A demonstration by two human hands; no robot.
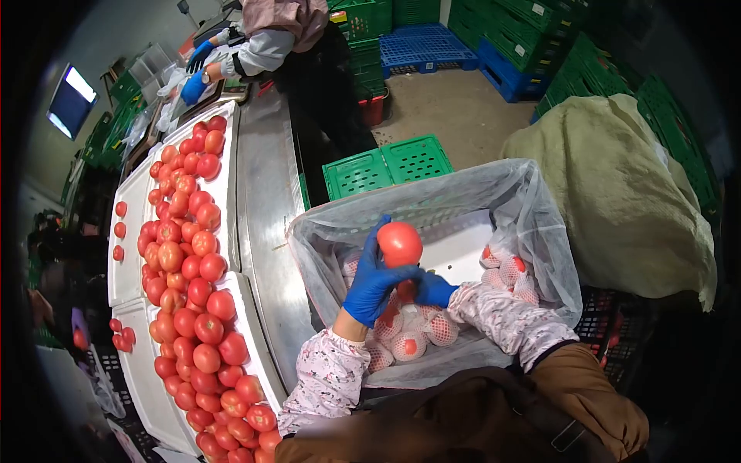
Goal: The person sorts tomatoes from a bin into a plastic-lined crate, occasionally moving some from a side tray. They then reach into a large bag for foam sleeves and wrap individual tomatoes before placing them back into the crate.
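Observation:
My left hand point(373, 287), in a blue glove, is closed around a bare red tomato point(400, 243) above a plastic-lined crate point(532, 208). Close beside it, my right hand point(434, 290), also gloved in blue, is curled against a second tomato point(406, 291), which the fingers partly cover. Below both hands, several tomatoes in white foam-net sleeves point(409, 345) lie in the crate. More sleeved tomatoes point(509, 270) sit along its right side. Part of the crate's white bottom point(459, 251) shows between them.
To my left, loose tomatoes point(185, 262) cover white foam trays beside a metal table surface point(266, 170). A co-worker point(270, 50) in blue gloves works at the far end. Green crates point(386, 166) stand beyond mine. A large pale-green sack point(610, 193) is at the right.

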